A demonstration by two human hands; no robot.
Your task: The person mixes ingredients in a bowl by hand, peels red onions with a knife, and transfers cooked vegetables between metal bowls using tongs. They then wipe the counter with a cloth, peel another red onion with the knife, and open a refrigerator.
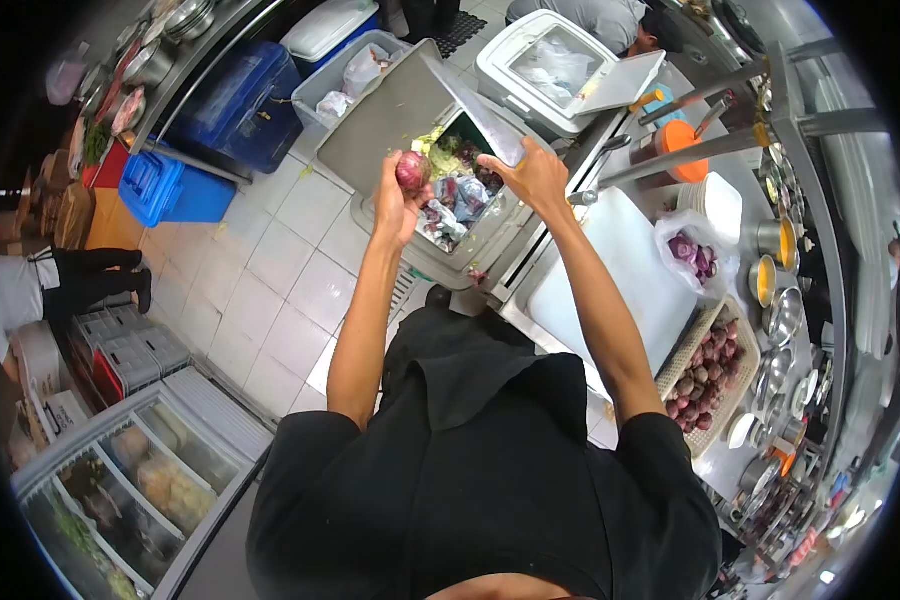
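A whole red onion (412,171) rests in the curled fingers of my left hand (398,207), held over the near left part of an open waste bin (450,268). My right hand (536,182) is closed around the handle of a large knife, whose broad blade (475,112) points up and left across the bin's far right corner. Blade and onion are apart. Below them in the bin lie vegetable scraps (452,150) and crumpled plastic. The knife's handle is mostly hidden by my fingers.
Right of me, a white cutting board (615,270) lies on the counter beside a bag of peeled onions (692,258) and a basket (705,440) of red onions. The bin's lid (360,115) stands open. A person (580,15) is beyond a white container (530,95); another person (20,290) stands left.
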